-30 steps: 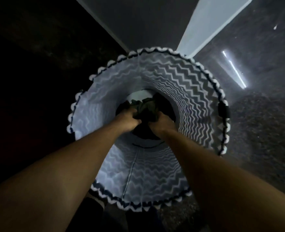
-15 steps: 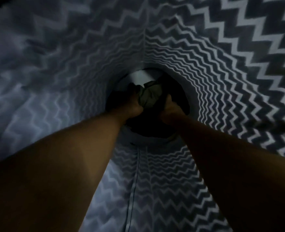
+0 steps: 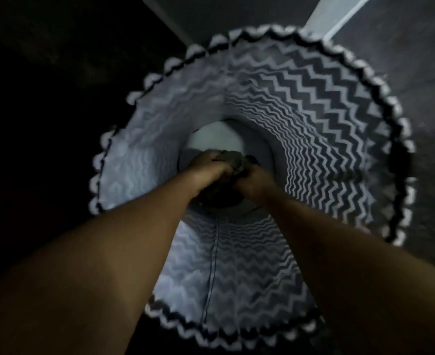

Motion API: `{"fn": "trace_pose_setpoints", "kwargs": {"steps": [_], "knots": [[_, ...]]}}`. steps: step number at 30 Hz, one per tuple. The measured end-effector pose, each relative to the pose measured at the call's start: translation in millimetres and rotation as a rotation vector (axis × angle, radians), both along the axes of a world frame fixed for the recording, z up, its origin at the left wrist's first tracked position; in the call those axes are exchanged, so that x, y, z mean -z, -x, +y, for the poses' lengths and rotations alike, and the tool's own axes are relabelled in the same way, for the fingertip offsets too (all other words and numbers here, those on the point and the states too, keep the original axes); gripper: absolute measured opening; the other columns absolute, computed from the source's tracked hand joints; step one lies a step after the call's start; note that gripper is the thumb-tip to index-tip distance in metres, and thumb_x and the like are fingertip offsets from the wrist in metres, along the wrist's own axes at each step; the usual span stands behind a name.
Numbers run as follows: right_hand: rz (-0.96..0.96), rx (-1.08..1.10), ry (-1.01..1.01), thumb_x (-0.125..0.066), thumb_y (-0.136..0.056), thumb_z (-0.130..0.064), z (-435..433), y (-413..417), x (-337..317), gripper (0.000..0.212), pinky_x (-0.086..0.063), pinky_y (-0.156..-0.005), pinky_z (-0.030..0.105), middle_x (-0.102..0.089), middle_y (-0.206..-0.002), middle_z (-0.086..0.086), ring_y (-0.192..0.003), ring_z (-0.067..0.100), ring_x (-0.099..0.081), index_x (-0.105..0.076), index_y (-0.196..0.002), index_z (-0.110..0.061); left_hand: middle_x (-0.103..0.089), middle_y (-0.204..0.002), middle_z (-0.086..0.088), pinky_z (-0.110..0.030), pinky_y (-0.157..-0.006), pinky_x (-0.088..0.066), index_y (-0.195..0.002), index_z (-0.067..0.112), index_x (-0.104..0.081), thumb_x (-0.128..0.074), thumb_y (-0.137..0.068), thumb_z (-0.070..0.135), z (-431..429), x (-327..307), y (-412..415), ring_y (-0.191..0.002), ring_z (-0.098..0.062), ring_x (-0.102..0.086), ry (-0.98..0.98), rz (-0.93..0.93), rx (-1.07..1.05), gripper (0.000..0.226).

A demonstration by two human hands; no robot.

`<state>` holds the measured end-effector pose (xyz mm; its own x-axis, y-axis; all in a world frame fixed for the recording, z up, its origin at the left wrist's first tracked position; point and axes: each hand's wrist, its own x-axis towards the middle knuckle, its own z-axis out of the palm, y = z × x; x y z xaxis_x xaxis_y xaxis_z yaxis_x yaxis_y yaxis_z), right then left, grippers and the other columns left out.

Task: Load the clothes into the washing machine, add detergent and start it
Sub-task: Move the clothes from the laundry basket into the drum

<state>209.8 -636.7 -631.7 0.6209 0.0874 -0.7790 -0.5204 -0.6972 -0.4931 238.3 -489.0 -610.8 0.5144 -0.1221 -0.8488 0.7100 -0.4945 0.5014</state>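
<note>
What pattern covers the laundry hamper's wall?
Grey-and-white zigzag chevrons on the laundry hamper, clearest in the head view.

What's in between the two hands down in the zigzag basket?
A dark bundle of clothes; the left hand and right hand both grip it. The head view shows it.

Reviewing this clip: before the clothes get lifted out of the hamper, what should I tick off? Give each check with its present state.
1. Left hand has a grip on the clothes: ok, its fingers curl into the bundle.
2. Right hand has a grip on the same bundle: ok.
3. Way up through the hamper is open: ok, nothing crosses its mouth.
4. Whole load gathered: cannot tell, the dark cloth under the hands is blurred and partly hidden.
5. Washing machine door open and ready: cannot tell, the machine is not in view.
</note>
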Motion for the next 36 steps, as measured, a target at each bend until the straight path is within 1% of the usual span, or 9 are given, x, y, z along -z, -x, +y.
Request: {"fn": "trace_pose_setpoints", "kwargs": {"steps": [4,7,12,18,22,26,28,31,36], "knots": [[0.016,0.232,-0.104,-0.071,-0.083,-0.037,-4.5,3.3,-78.0,0.053,-0.050,-0.101,0.036,-0.065,-0.120,-0.002,-0.114,0.020,-0.061,-0.066,-0.130,-0.015,-0.072,-0.111,-0.008,-0.050,-0.098,-0.054,-0.117,0.019,-0.066,-0.063,-0.072,0.028,5.4,-78.1,-4.8,-0.103,-0.027,-0.067,0.042,0.015,-0.058,0.046],[-0.013,0.407,-0.233,-0.078,-0.073,-0.035,-3.8,4.8,-140.2,0.056,-0.055,-0.101,0.044,-0.075,-0.116,0.002,-0.108,0.022,-0.070,-0.070,-0.126,-0.017,-0.068,-0.118,-0.012,-0.050,-0.099,-0.052,-0.122,0.018,-0.061,-0.054,-0.080,0.016,8.1,-146.4,-7.6,-0.110,-0.031,-0.063,0.050,-0.001,-0.072,0.043],[-0.134,0.419,-0.360,-0.074,-0.077,-0.030,-2.3,1.0,-280.5,0.050,-0.054,-0.103,0.043,-0.075,-0.117,0.002,-0.110,0.020,-0.070,-0.070,-0.126,-0.015,-0.061,-0.136,-0.007,-0.052,-0.105,-0.047,-0.143,0.029,-0.052,-0.055,-0.059,0.038,24.2,-237.6,-1.0,-0.121,-0.027,-0.058,0.064,-0.069,-0.036,0.085],[-0.302,0.352,-0.358,-0.070,-0.077,-0.033,-9.6,7.7,-456.0,0.036,-0.058,-0.092,0.044,-0.077,-0.101,0.000,-0.096,0.018,-0.072,-0.073,-0.110,-0.020,-0.070,-0.118,-0.001,-0.036,-0.093,-0.056,-0.135,0.037,-0.054,-0.064,-0.060,0.024,14.7,-450.3,19.7,-0.109,-0.016,-0.065,0.110,-0.229,0.032,0.076],[-0.394,0.322,-0.435,-0.070,-0.088,-0.019,-5.6,13.8,-549.7,0.019,-0.059,-0.092,0.045,-0.078,-0.098,0.003,-0.093,0.018,-0.074,-0.073,-0.106,-0.018,-0.068,-0.122,0.007,-0.042,-0.097,-0.057,-0.140,0.050,-0.042,-0.076,-0.056,0.028,21.8,-530.3,35.7,-0.113,-0.013,-0.066,0.116,-0.342,0.101,0.093],[-0.486,0.239,-0.581,-0.075,-0.089,-0.021,-2.6,15.2,-623.5,0.018,-0.061,-0.082,0.034,-0.077,-0.097,-0.001,-0.092,0.015,-0.074,-0.070,-0.106,-0.017,-0.072,-0.116,0.008,-0.041,-0.098,-0.056,-0.129,0.042,-0.057,-0.079,-0.058,0.023,31.4,-599.9,40.0,-0.110,-0.014,-0.068,0.115,-0.553,-0.047,0.077],[-0.536,0.218,-0.644,-0.081,-0.086,-0.033,-3.4,13.5,-650.6,0.031,-0.058,-0.078,0.028,-0.075,-0.100,-0.004,-0.094,0.013,-0.073,-0.065,-0.108,-0.020,-0.075,-0.112,0.003,-0.037,-0.097,-0.057,-0.125,0.031,-0.064,-0.077,-0.068,0.006,42.3,-633.1,39.7,-0.110,-0.019,-0.070,0.182,-0.632,-0.179,0.063],[-0.530,0.114,-0.638,-0.089,-0.071,-0.053,3.8,9.4,-678.0,0.070,-0.058,-0.090,0.031,-0.068,-0.125,-0.006,-0.111,0.009,-0.069,-0.055,-0.129,-0.034,-0.076,-0.113,-0.007,-0.045,-0.101,-0.055,-0.120,0.016,-0.070,-0.073,-0.074,0.001,66.6,-680.9,38.8,-0.109,-0.025,-0.071,0.279,-0.729,-0.398,0.048],[-0.620,-0.129,-0.567,-0.092,-0.065,-0.045,61.9,-3.6,-712.5,0.089,-0.052,-0.100,0.033,-0.066,-0.130,-0.011,-0.118,0.005,-0.063,-0.050,-0.141,-0.026,-0.071,-0.123,-0.016,-0.045,-0.100,-0.054,-0.127,0.005,-0.066,-0.069,-0.087,0.009,121.9,-760.9,45.0,-0.116,-0.033,-0.067,0.468,-0.865,-0.596,0.041]]}}
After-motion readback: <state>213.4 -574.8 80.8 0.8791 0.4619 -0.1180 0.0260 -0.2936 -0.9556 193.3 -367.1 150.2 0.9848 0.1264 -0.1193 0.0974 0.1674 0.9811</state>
